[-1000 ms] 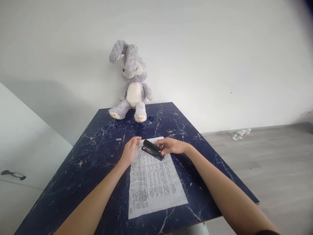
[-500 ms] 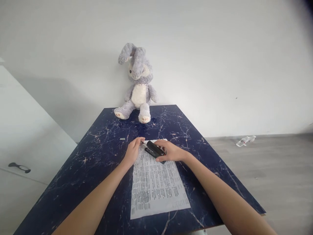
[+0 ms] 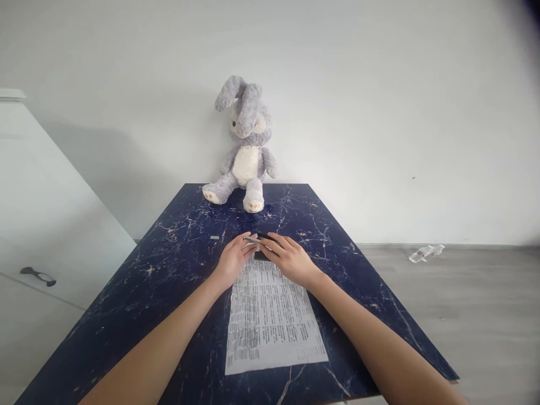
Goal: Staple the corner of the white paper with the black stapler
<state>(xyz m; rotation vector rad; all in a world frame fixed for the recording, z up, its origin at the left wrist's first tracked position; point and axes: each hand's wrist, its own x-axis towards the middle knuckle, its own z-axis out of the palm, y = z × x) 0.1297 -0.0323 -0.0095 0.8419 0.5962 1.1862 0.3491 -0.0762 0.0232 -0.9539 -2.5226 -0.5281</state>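
Note:
A black stapler [image 3: 263, 256] is over the top end of a printed sheet of paper [image 3: 291, 351], largely hidden behind my right hand [image 3: 293, 260]. My right hand's fingers are wrapped over it from the right. From the left, my left hand [image 3: 236, 260] has its fingers closed at the stapler's thin metal part [image 3: 252, 239], which points leftward. Both hands' fingertips nearly meet there. A small pale strip, perhaps staples [image 3: 214, 237], lies on the table beyond my left hand.
The dark blue marbled table [image 3: 169, 304] reaches to the white wall. A grey plush rabbit [image 3: 247, 157] sits at its far edge. To the left stands a white cabinet [image 3: 54, 214] with a dark handle [image 3: 39, 276]. A clear plastic item [image 3: 426, 253] lies on the floor at right.
My right hand has turned palm-down over the stapler, covering most of it. The stapler has swung from a slant to nearly crosswise. My view has shifted slightly left.

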